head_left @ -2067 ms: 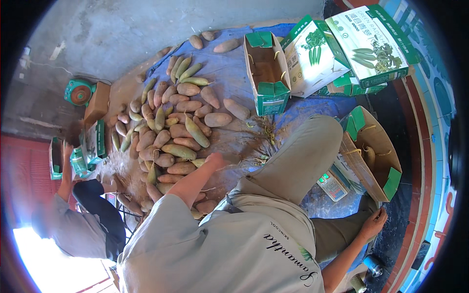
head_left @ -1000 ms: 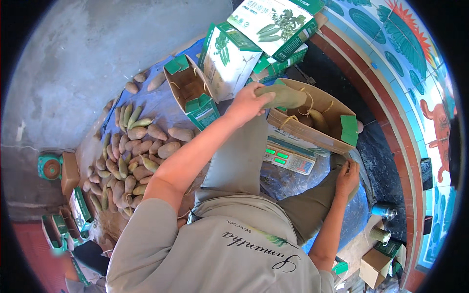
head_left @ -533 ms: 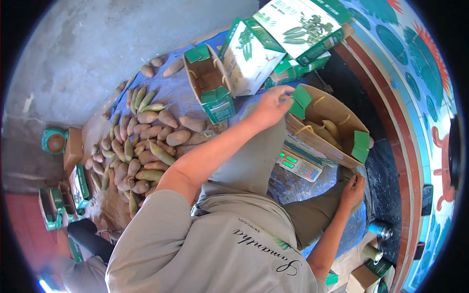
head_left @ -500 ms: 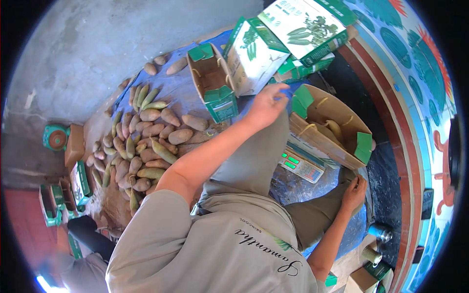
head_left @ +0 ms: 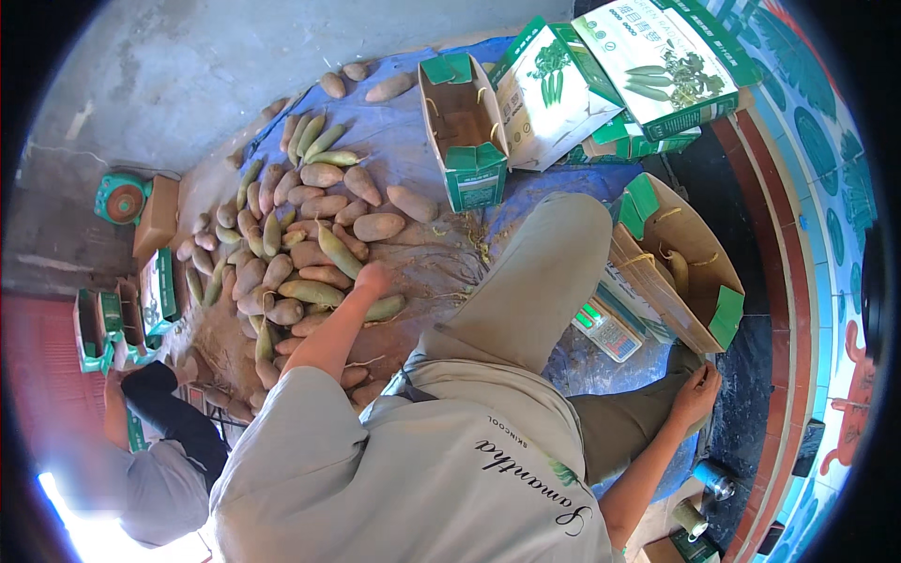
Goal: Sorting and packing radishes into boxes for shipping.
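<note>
My left hand (head_left: 373,279) reaches down at the right edge of a heap of brownish tubers (head_left: 379,226) and long green radishes (head_left: 336,251). It is close beside a green radish (head_left: 386,308); its fingers are hidden, so any hold cannot be made out. With fingers curled in, my right hand (head_left: 695,392) rests at my bent knee, and nothing shows in it. Between my legs, an open carton (head_left: 648,281) stands on a digital scale (head_left: 610,330) with lit green displays. Inside the carton a yellowish-brown vegetable (head_left: 678,272) is partly visible.
An open empty carton (head_left: 465,122) stands past the heap, beside printed white-and-green boxes (head_left: 554,98). Another person (head_left: 169,469) sits at the lower left near more cartons (head_left: 101,324). A blue canister (head_left: 715,479) stands at the lower right by the tiled wall edge.
My left hand has moved from above my knee, near the carton, back left to the heap. My right hand stays at my knee. The whole view has shifted.
</note>
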Demonstrator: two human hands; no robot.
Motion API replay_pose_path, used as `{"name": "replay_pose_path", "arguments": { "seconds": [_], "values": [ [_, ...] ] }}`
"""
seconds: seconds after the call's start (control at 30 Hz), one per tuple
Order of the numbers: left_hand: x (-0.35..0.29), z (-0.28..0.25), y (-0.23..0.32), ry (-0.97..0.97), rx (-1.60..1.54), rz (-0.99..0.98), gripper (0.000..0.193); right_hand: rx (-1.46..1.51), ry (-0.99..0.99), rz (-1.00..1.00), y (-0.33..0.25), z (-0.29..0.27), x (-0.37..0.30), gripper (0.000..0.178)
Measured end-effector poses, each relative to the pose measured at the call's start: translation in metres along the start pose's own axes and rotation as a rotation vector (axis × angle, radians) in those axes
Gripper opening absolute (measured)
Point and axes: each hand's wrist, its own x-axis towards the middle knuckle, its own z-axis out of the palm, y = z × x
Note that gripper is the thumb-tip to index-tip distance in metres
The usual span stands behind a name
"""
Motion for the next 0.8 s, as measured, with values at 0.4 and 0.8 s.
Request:
{"name": "replay_pose_path", "arguments": {
  "seconds": [0.4, 0.8],
  "values": [
    [-0.03, 0.052, -0.021, -0.501, 0.118, -0.255, 0.038, -0.188, -0.279, -0.161, -0.003, 0.01, -0.003, 0.013],
    [-0.03, 0.047, 0.011, -0.544, 0.2, -0.3, 0.054, -0.663, -1.314, -0.401, -0.02, 0.057, -0.047, 0.026]
  ]
}}
